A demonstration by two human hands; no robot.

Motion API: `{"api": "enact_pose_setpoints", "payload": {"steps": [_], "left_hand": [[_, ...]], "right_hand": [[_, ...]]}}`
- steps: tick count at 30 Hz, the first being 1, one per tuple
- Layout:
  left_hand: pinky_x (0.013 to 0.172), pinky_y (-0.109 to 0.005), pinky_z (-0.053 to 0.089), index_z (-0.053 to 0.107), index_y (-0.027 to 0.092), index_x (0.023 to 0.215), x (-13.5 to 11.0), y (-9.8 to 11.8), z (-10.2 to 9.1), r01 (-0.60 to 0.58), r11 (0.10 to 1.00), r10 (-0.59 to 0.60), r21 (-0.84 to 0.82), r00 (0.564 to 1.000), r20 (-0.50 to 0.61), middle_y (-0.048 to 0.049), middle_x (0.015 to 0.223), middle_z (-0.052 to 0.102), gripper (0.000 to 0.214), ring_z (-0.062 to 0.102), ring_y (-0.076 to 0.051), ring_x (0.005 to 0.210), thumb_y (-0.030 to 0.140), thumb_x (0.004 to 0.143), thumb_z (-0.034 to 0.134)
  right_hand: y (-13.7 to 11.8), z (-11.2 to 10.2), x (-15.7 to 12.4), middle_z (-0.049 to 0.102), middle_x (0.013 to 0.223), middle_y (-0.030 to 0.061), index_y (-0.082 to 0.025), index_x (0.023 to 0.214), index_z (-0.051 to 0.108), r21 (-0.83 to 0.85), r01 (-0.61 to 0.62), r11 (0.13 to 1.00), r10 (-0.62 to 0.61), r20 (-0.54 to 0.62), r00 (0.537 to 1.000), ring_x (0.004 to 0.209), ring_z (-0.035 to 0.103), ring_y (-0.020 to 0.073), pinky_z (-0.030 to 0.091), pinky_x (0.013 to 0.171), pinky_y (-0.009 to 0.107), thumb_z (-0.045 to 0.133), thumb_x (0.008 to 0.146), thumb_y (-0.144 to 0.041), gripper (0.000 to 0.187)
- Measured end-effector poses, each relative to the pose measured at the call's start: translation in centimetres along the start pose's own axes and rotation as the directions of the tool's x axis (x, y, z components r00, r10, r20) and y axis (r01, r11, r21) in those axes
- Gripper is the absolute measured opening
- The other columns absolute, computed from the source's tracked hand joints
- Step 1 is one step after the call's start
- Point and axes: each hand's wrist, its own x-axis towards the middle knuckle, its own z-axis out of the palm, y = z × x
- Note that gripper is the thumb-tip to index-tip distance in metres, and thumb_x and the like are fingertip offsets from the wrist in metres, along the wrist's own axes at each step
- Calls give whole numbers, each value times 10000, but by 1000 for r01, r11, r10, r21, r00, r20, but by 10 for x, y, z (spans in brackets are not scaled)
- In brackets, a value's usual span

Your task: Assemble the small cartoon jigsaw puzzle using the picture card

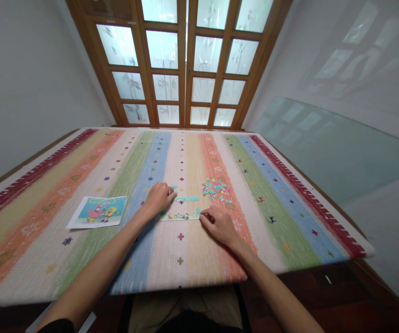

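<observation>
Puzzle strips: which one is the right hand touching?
The nearer, longer strip: the right hand touches its right end; the short teal strip lies beyond, by the left hand.

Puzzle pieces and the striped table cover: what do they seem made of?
Puzzle pieces: probably printed cardboard, as they lie thin and flat with matte colours, though they are too small to be sure. Striped table cover: looks like woven fabric, with a fine ribbed texture, no shine, and its front edge hanging over the table.
</observation>
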Motion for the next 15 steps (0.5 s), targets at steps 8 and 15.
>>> {"api": "enact_pose_setpoints", "payload": {"steps": [8, 15], "left_hand": [[819, -398, 453, 789, 190, 844, 8, 3, 4, 42, 999, -42, -10, 999, 2, -129, 826, 713, 223, 622, -301, 905, 279, 910, 595], [825, -372, 460, 748, 166, 844, 12, -2, 9, 84, 986, -85, -145, 996, -1, -102, 818, 713, 148, 625, -267, 858, 229, 850, 615]], "right_hand": [[1, 1, 0, 689, 805, 37, -201, 860, 708, 8, -4, 1000, 4, -5, 1000, 730, 607, 167, 423, 697, 282, 564, 954, -281, 190], [1, 1, 0, 695, 803, 34, -201, 844, 703, 18, -11, 1000, 11, -15, 1000, 726, 612, 166, 426, 699, 282, 572, 953, -272, 184]]}}
